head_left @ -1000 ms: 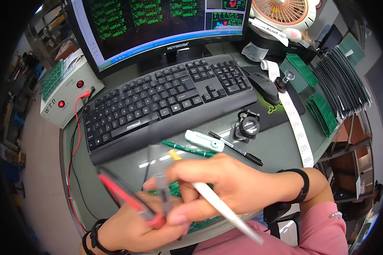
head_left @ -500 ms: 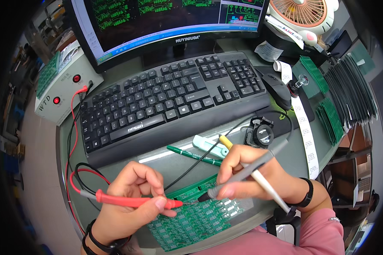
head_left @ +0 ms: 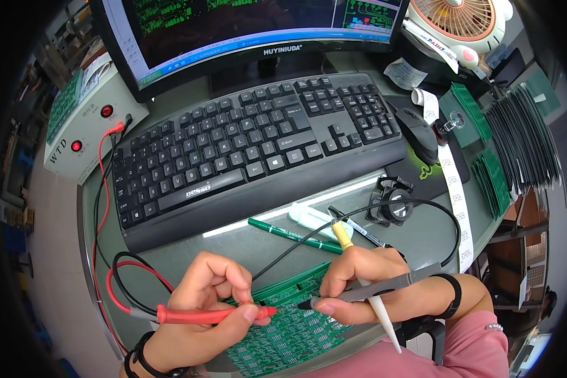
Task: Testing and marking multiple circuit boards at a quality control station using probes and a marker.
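Note:
My left hand [head_left: 201, 286] pinches a red test probe [head_left: 198, 316], its tip pointing right over a green circuit board panel [head_left: 268, 353]. From the right, my right hand [head_left: 375, 268] grips a grey test probe [head_left: 400, 281] with a black front end, aimed left over the same panel. Between the same hand's fingers also sits a slim white stick with a yellow end [head_left: 382, 315], slanting down toward me. The two probe tips are a short gap apart; whether either touches the board cannot be made out.
Beyond the hands lie a green marker [head_left: 290, 234], a black pen [head_left: 359, 228], a pale green plastic piece [head_left: 309, 217] and a black-rimmed loupe [head_left: 394, 205]. A keyboard [head_left: 252, 157], mouse [head_left: 417, 135] and monitor [head_left: 252, 53] stand behind. Probe leads run to a grey box [head_left: 94, 126]. Circuit boards [head_left: 491, 183] stack at right.
The probe tips have moved farther apart. In my right hand the grey probe lies flatter and the white stick has turned steeper. A black pen shows beyond that hand. The whole view has shifted slightly.

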